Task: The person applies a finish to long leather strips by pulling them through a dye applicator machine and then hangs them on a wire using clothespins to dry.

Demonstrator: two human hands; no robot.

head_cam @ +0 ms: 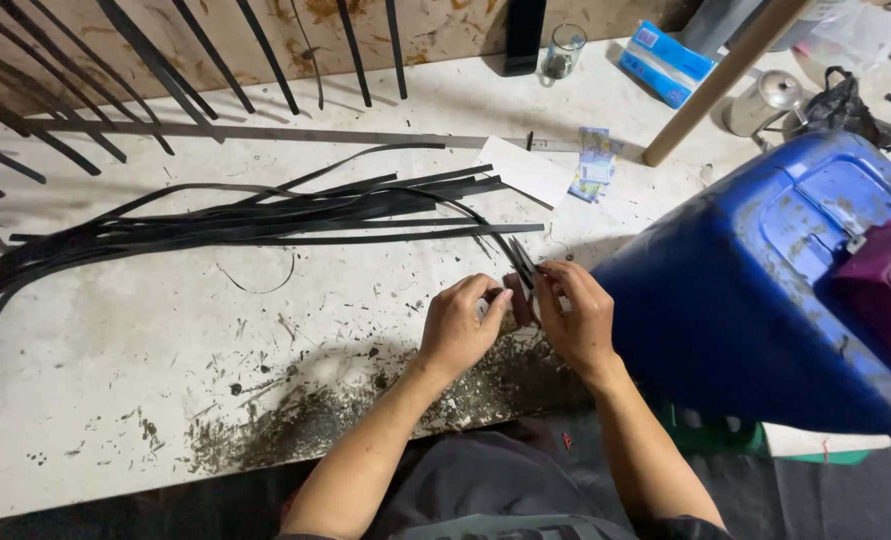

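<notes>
Both hands meet near the front edge of the scuffed white worktop [115, 330], just right of its middle. The left hand [457, 330] has its fingers curled shut, thumb and forefinger pinching a small dark reddish-brown block [518, 298]. The right hand [577, 318] is closed likewise, its fingertips pressed to the other side of the same block and to the thin black strip ends [521, 262] that rise from it. What the block is made of cannot be told; it is mostly hidden between the fingers. The block sits just above the worktop surface, between the two hands.

A long bundle of flat black strips [245, 222] lies across the worktop from the left edge toward the hands, fanning slightly at its right end. More black strips [205, 50] lean against the brown board wall along the back edge. A long grey metal ruler [265, 132] lies parallel to the back edge.

Dark shavings and grit [305, 420] are scattered along the front edge, beneath the left forearm.

A large blue plastic drum [755, 290] lies tilted at the right, close to the right hand. Near the back right: a white paper sheet [528, 170], a clear drinking glass [563, 50], a blue packet [665, 62], a pale wooden pole [720, 80] and a small steel pot [762, 102].
</notes>
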